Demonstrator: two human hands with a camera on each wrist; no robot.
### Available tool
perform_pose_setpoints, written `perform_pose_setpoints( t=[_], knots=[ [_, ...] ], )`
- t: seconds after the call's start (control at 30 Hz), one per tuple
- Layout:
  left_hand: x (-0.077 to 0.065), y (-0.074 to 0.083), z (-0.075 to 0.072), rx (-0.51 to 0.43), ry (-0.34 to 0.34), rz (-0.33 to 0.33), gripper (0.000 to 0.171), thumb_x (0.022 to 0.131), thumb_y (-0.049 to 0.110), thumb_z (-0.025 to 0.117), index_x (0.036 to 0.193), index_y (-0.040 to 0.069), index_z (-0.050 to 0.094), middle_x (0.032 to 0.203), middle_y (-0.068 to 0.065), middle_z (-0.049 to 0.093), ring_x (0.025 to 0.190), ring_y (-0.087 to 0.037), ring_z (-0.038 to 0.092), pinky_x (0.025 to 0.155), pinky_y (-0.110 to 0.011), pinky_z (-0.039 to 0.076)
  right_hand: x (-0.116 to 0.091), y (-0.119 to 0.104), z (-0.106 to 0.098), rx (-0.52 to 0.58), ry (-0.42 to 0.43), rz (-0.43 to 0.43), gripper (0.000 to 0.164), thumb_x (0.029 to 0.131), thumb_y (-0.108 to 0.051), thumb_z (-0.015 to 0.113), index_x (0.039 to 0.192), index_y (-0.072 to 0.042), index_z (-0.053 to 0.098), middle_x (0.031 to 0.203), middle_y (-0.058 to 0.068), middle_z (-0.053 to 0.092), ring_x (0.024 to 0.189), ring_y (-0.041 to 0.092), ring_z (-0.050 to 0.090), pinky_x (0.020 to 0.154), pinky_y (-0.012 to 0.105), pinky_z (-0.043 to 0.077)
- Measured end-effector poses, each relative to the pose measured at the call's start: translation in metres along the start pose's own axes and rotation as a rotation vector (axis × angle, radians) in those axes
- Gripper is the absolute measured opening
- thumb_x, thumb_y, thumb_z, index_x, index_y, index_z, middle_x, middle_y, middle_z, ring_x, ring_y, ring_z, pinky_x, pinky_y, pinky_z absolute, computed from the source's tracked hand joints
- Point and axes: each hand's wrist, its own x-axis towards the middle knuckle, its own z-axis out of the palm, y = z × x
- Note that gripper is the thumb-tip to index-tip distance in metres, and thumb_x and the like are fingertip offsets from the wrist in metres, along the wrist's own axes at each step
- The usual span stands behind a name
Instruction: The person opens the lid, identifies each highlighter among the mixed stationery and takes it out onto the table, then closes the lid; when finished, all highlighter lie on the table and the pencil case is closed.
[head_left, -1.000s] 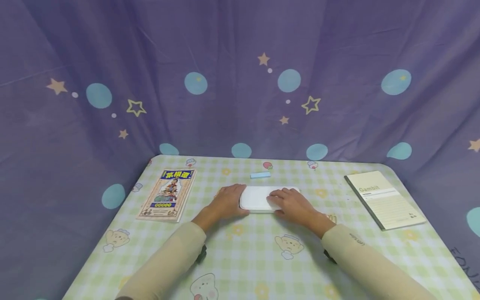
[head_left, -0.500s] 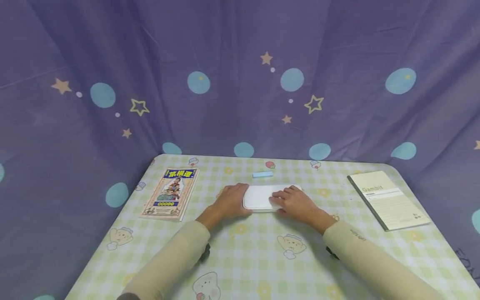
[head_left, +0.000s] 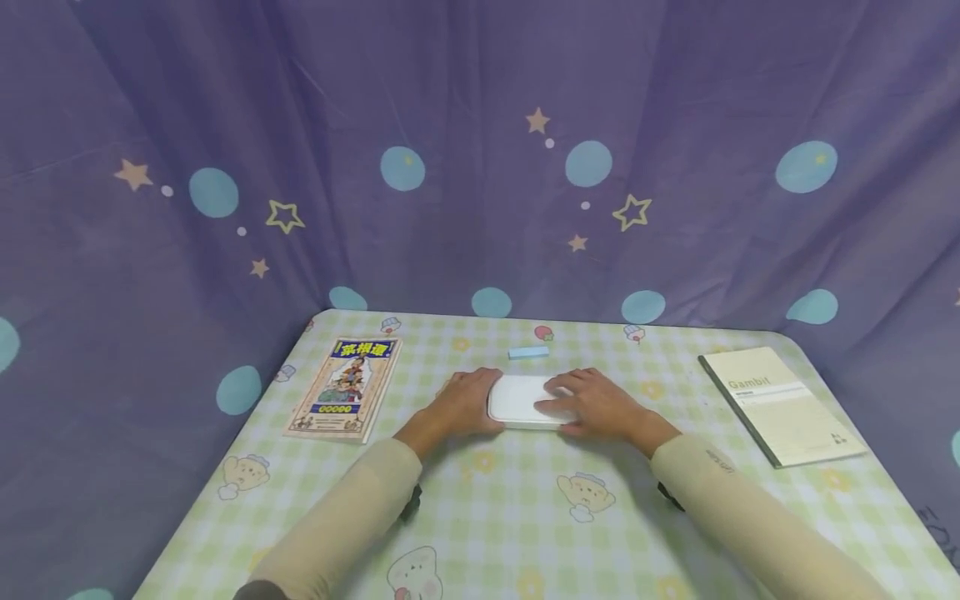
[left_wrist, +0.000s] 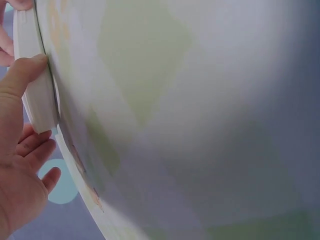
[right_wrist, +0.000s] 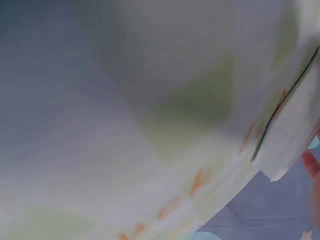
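Note:
A flat white case (head_left: 517, 402) with rounded corners lies on the table in the head view. My left hand (head_left: 467, 403) grips its left end, thumb on the near side and fingers round the far corner. In the left wrist view that thumb (left_wrist: 33, 67) presses the case's side wall (left_wrist: 39, 100). My right hand (head_left: 600, 406) holds the right part, fingers bent over the top and thumb at the near edge. The right wrist view shows the end of the case (right_wrist: 287, 135) and only a bit of the right hand (right_wrist: 314, 172).
Behind the case lies a small light-blue bar (head_left: 528, 353). An illustrated booklet (head_left: 345, 390) is at the left, and a cream "Gambit" notebook (head_left: 780, 406) at the right. A checked cloth (head_left: 495, 517) covers the table; a purple curtain (head_left: 465, 225) hangs behind.
My right hand's fingers have spread apart and shifted a little on the top of the case. My left hand keeps its grip. The whole head view has drifted slightly.

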Motion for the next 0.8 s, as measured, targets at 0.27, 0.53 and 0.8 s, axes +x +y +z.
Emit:
perform_pose_setpoints(
  t=[0.27, 0.53, 0.8],
  knots=[
    [0.001, -0.002, -0.001, -0.006, -0.015, 0.003, 0.091, 0.075, 0.044, 0.087, 0.145, 0.002, 0.048, 0.145, -0.014, 0.059, 0.136, -0.028, 0.055, 0.113, -0.047, 0.042, 0.009, 0.001, -0.002, -0.081, 0.025, -0.066, 0.054, 0.076, -0.041, 0.084, 0.127, -0.031, 0.072, 0.119, 0.001, 0.071, 0.101, 0.024, 0.067, 0.096, 0.043, 0.052],
    [0.002, -0.002, -0.001, 0.017, 0.013, 0.013, 0.089, 0.074, 0.041, 0.088, 0.143, 0.000, 0.049, 0.142, -0.015, 0.060, 0.134, -0.029, 0.057, 0.112, -0.047, 0.042, 0.014, -0.001, 0.000, -0.101, 0.115, -0.150, 0.049, 0.069, -0.033, 0.087, 0.116, -0.025, 0.076, 0.107, -0.001, 0.077, 0.091, 0.017, 0.071, 0.088, 0.039, 0.056],
    [0.002, 0.000, -0.001, 0.024, -0.015, 0.002, 0.088, 0.075, 0.041, 0.086, 0.144, 0.001, 0.048, 0.142, -0.013, 0.060, 0.134, -0.027, 0.056, 0.111, -0.046, 0.043, 0.011, 0.000, 0.002, -0.143, 0.198, -0.203, 0.045, 0.069, -0.029, 0.086, 0.113, -0.024, 0.078, 0.103, 0.001, 0.079, 0.081, 0.014, 0.074, 0.082, 0.037, 0.057]
  ],
)
